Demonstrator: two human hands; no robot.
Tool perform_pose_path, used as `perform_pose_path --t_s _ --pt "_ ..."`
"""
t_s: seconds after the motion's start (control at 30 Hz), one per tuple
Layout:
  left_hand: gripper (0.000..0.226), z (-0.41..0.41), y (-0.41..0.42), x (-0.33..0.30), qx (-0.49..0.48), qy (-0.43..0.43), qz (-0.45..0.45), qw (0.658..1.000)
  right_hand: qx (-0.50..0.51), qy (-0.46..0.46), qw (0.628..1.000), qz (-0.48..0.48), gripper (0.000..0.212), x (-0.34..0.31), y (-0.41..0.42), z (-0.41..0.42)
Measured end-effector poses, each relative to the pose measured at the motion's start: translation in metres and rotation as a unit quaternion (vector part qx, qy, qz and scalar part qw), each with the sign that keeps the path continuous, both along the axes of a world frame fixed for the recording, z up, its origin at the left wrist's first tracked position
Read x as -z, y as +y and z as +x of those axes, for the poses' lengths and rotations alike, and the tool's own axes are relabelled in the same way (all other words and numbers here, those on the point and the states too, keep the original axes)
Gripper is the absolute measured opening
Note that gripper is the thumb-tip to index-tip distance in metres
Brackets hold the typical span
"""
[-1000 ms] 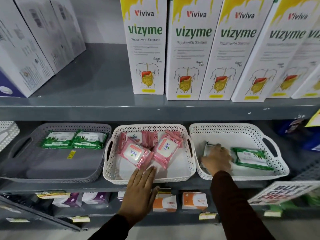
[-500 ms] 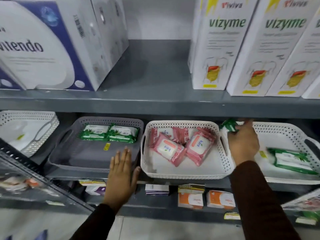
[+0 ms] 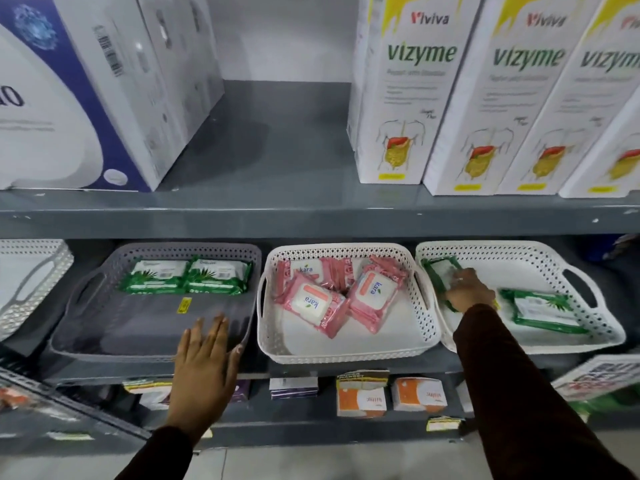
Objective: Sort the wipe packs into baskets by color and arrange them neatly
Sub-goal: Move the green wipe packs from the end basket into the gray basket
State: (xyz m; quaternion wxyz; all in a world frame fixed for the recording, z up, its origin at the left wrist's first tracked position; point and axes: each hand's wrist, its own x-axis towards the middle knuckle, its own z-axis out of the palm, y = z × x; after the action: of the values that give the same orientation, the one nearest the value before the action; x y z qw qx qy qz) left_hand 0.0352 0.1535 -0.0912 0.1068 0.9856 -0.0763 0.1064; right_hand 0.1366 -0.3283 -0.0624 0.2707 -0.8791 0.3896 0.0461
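Three baskets stand side by side on a grey shelf. The grey basket (image 3: 86,337) at left holds two green wipe packs (image 3: 187,277) along its back wall. The middle white basket (image 3: 346,355) holds several pink wipe packs (image 3: 313,303), lying askew. The right white basket (image 3: 602,327) holds a green pack (image 3: 540,311) lying flat and another green pack (image 3: 438,275) at its left wall. My right hand (image 3: 469,289) grips that left green pack, inside the basket. My left hand (image 3: 204,368) lies flat, fingers apart, on the grey basket's front rim, holding nothing.
Tall white Vizyme boxes (image 3: 401,98) and large white-and-blue boxes (image 3: 69,98) stand on the shelf above. Another white basket (image 3: 31,282) sits at far left. Small orange and white boxes (image 3: 362,396) line the shelf below. A sign (image 3: 599,375) juts out at lower right.
My left hand slid from the pink basket's front to the grey basket's rim. My right hand lifted a green pack at the right basket's left edge, then came back down inside it. The view swung left.
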Motion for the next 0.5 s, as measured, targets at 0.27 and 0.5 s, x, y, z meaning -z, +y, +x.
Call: perform_pose_path --t_s 0.27,0.5 --pt "0.061 0.001 -0.021 -0.001 0.015 0.001 0.006 1.000 0.033 -0.233 0.969 -0.076 0.050 0.006 0.000 -0.012" --pt "0.059 0.000 -0.020 -0.004 0.024 0.012 0.000 1.000 0.004 -0.418 0.903 -0.101 0.053 -0.040 0.050 -0.031"
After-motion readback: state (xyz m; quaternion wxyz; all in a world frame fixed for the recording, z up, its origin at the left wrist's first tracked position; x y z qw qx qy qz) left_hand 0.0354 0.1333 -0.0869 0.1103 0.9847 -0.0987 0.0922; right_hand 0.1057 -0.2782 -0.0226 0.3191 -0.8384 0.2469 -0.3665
